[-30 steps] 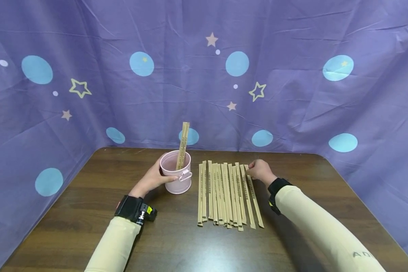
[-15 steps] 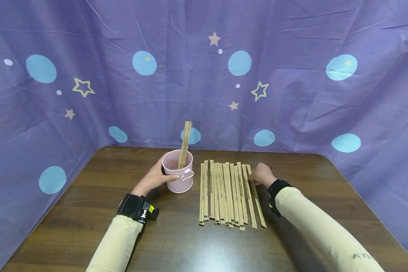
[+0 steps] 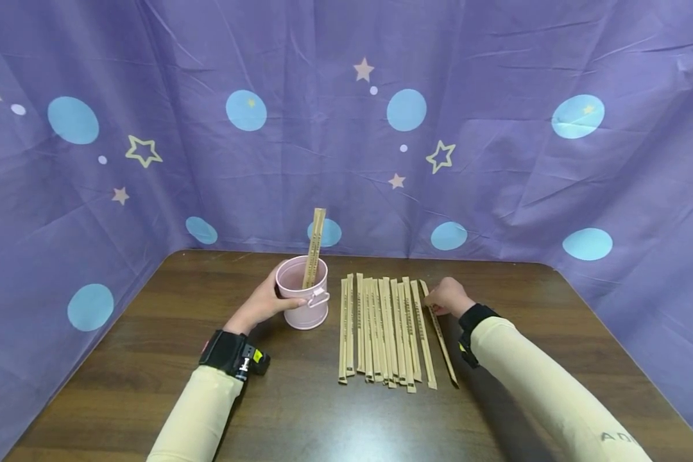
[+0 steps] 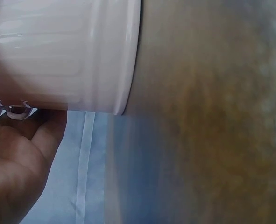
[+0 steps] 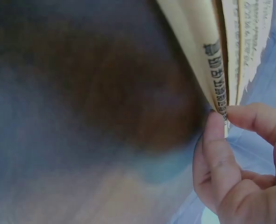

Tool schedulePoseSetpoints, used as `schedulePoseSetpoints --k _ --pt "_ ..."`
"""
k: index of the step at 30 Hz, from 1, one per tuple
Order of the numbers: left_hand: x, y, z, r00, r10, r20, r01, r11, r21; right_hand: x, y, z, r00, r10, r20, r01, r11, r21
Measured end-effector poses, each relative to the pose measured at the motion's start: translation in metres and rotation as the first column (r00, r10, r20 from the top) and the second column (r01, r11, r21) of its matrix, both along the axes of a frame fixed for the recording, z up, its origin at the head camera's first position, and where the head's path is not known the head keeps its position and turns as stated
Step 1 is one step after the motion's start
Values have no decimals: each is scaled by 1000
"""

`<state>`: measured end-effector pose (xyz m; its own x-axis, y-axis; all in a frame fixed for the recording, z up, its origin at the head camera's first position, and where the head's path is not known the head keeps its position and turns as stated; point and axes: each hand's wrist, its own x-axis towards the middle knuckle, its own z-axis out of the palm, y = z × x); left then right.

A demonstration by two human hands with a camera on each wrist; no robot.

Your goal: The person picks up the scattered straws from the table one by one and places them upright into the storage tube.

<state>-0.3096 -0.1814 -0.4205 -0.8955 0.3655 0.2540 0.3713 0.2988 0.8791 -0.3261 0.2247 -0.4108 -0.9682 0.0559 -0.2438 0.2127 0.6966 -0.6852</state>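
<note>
On the table (image 3: 150,359), the left hand (image 3: 264,303) grasps the pink bucket (image 3: 307,307) holding one wrapped stick (image 3: 314,247), while the right hand (image 3: 450,297) pinches the rightmost stick (image 3: 441,340) of the row (image 3: 381,333), judged mid-pickup; next it needs lifting clear to the bucket.

I see staged recording booth, not lived-in room: purple cloth (image 3: 496,96) with blue dots and stars hung far, left and right, closing in bare dark wood table (image 3: 300,410).
</note>
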Motion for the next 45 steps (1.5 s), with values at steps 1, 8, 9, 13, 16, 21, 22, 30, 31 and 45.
schedulePoseSetpoints --k 1,8,9,13,16,21,22,30,31,45 --pt "0 0 0 1000 -2 1 2 1000 3 1 1 2 1000 -1 -2 1 1000 -6" --pt "2 0 1 1000 -14 -8 14 1000 18 -1 6 24 996 -8 -89 3 998 -56" --pt "2 0 1 1000 -16 -11 17 1000 19 -2 8 27 994 -7 -112 2 999 -50" --pt "2 0 2 1000 -18 -14 18 1000 19 -7 14 42 976 -23 -218 22 1000 -7" --pt "1 1 2 1000 -21 -12 22 1000 20 -9 15 54 951 -35 -307 49 998 38" --pt "1 1 1 1000 -20 -18 21 1000 15 -12 16 75 902 -61 -427 67 998 -1" --pt "0 1 2 1000 -18 -20 18 1000 12 -12 16 79 892 -73 -445 72 997 -19" --pt "0 0 1 1000 -9 -26 10 1000 6 -17 6 111 788 -185 -587 126 982 -140" --pt "-1 0 1 1000 -11 -27 11 1000 6 -18 4 115 780 -192 -596 122 980 -156" --pt "0 0 0 1000 -28 -8 28 999 24 -27 -33 144 729 -212 -651 85 972 -221"
